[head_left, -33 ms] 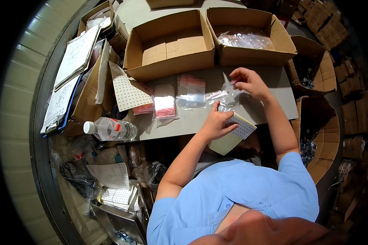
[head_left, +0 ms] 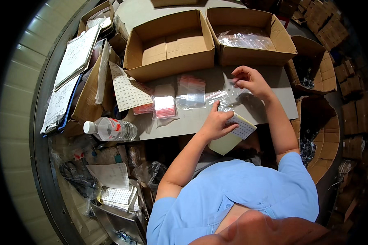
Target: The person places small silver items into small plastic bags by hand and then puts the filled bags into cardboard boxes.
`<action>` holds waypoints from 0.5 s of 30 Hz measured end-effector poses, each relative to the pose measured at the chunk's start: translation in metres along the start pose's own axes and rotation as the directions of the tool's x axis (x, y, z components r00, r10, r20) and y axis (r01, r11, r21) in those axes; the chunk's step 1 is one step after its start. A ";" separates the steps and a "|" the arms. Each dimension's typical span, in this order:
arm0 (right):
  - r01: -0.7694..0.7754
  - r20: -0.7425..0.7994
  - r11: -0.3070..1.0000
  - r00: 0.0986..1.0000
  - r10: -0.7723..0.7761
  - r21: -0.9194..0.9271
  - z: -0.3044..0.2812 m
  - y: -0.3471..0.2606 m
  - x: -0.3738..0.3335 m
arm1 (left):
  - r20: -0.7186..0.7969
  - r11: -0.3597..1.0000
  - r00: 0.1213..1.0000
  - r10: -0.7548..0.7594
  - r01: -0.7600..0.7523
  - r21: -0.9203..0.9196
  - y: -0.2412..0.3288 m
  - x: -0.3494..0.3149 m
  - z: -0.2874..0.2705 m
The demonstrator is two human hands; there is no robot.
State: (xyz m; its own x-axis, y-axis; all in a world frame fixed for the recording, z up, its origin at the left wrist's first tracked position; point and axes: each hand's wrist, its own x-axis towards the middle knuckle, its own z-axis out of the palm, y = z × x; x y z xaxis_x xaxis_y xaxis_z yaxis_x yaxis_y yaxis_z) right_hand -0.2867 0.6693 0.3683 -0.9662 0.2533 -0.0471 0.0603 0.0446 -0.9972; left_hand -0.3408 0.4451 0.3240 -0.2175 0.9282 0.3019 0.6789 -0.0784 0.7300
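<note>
My left hand (head_left: 216, 123) lies at the table's front edge, closed on a sheet of small printed stickers (head_left: 244, 127) with a pale yellow backing. Its index finger stretches forward and presses on a clear plastic zip bag (head_left: 217, 98). Across from it, my right hand (head_left: 252, 83) is pinched at the raised edge of clear plastic film, which seems to belong to the same bag. Left of that bag lie a stack of clear zip bags with red strips (head_left: 191, 93) and another packet of bags (head_left: 164, 102). Anything inside the bag is too small to make out.
An open cardboard box (head_left: 167, 47) stands behind the bags, beside a second box (head_left: 249, 36) holding clear packets. At left are a sticker sheet (head_left: 131, 87), a water bottle (head_left: 110, 129) and clipboards (head_left: 77, 57). More boxes (head_left: 319, 134) line the right side.
My right hand has shifted very slightly to the right and away from me. My left hand stays in place on the sticker sheet and the bag.
</note>
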 end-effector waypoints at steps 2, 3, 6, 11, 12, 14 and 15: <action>0.012 -0.073 0.999 0.997 -0.010 0.030 -0.009 0.002 0.000 | 0.011 1.000 1.000 0.000 -0.001 0.008 -0.001 0.000 0.001; 0.013 -0.074 0.999 0.997 -0.011 0.030 -0.018 0.007 0.003 | 0.020 1.000 1.000 -0.002 0.002 0.018 -0.001 0.000 0.001; -0.208 -0.249 0.699 0.967 0.044 -0.684 -0.023 0.003 -0.002 | 0.005 1.000 1.000 0.018 -0.018 -0.001 0.000 -0.001 0.001; -0.216 -0.221 0.608 0.973 0.069 -0.764 -0.022 0.025 0.005 | -0.003 1.000 1.000 0.012 -0.012 0.002 -0.002 -0.002 0.002; -0.202 -0.221 0.613 0.974 0.045 -0.764 -0.022 0.026 0.004 | -0.006 1.000 1.000 0.014 -0.014 -0.004 -0.002 -0.001 0.002; -0.182 -0.241 0.760 0.970 0.034 -0.625 -0.032 0.027 -0.002 | -0.005 1.000 1.000 0.015 -0.015 -0.013 -0.002 -0.001 0.002; -0.150 -0.260 0.875 0.965 0.029 -0.460 -0.039 0.029 -0.007 | -0.004 1.000 1.000 0.014 -0.014 -0.022 -0.002 -0.001 0.002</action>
State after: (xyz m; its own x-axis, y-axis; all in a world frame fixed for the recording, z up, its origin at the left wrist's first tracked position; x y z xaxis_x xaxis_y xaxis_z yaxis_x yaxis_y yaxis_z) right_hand -0.2690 0.7064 0.3424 -0.8656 0.4973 -0.0588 0.3130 0.4455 -0.8388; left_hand -0.3405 0.4446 0.3214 -0.2108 0.9255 0.3147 0.6663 -0.0995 0.7390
